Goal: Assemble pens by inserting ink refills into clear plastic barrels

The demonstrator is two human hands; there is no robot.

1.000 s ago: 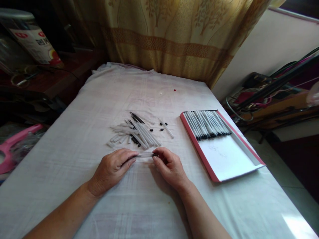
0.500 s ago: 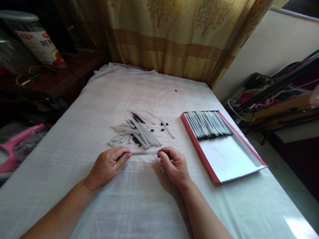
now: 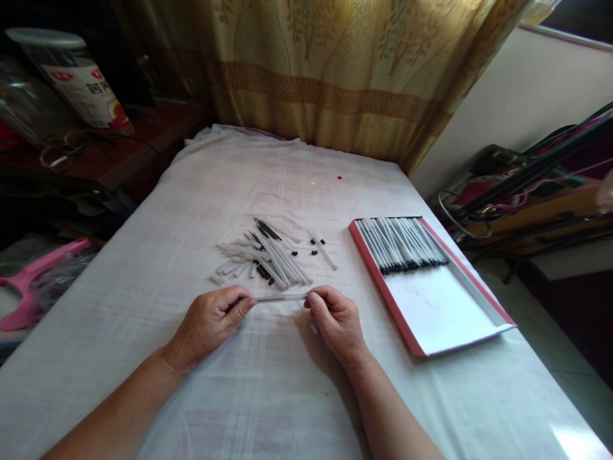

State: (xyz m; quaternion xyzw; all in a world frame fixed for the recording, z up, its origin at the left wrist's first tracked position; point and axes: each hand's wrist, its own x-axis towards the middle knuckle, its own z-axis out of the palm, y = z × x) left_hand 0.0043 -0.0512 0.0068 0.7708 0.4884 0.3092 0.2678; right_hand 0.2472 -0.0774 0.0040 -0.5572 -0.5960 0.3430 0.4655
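Observation:
A thin translucent pen [image 3: 281,298] lies level between my two hands, with a darker length showing inside its left part. My left hand [image 3: 215,322] pinches its left end between thumb and fingers. At the other end, my right hand [image 3: 336,322] is closed on the pen, and the tip there is hidden by the fingers. Just beyond the hands is a loose heap of clear pen barrels [image 3: 282,265], dark-tipped refills [image 3: 267,229], short clear caps [image 3: 234,265] and small black plugs [image 3: 263,273]. One barrel [image 3: 325,251] lies apart, right of the heap.
A shallow pink-edged box [image 3: 395,313] at the right holds a row of black-ended pens [image 3: 400,246]. Small red and white bits lie farther back on the sheet-covered table [image 3: 230,172]. A curtain [image 3: 335,83] hangs behind; a jar [image 3: 81,83] stands at the left.
The view has shifted slightly, so everything sits a little lower and to the right. Both hands keep their hold on the pen, with hardly any other movement.

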